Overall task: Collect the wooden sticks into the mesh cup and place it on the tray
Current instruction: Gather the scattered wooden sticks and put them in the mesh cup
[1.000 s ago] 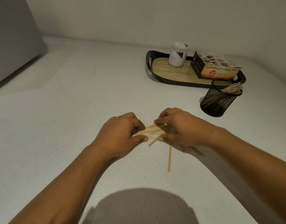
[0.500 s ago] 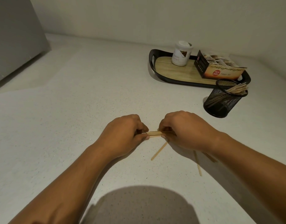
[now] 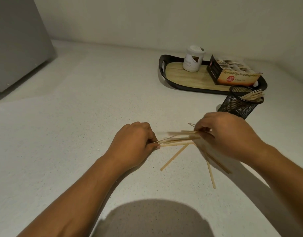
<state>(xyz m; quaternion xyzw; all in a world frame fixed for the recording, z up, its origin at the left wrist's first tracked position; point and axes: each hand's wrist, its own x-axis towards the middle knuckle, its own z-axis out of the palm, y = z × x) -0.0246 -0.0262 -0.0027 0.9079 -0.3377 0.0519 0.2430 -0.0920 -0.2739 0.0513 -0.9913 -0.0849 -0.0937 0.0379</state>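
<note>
A bundle of thin wooden sticks (image 3: pixel 179 138) lies level between my hands, blurred by motion. My left hand (image 3: pixel 135 141) pinches its left end and my right hand (image 3: pixel 222 134) grips its right end just above the counter. Loose sticks rest on the white counter below: one (image 3: pixel 174 157) slants down left, another (image 3: pixel 211 174) points toward me, and more show under my right wrist. The black mesh cup (image 3: pixel 237 106) stands upright behind my right hand with several sticks leaning out of it. The oval tray (image 3: pixel 179 85), black-rimmed with a wood floor, sits just beyond the cup.
On the tray stand a white jar (image 3: pixel 192 59) and an open box of sachets (image 3: pixel 232 73). A grey cabinet side (image 3: pixel 19 43) rises at the far left. A wall runs along the counter's back edge.
My hands have drawn apart, the right one moving right toward the cup. The bundle has stretched out between them and looks less tight. The loose sticks lie as before.
</note>
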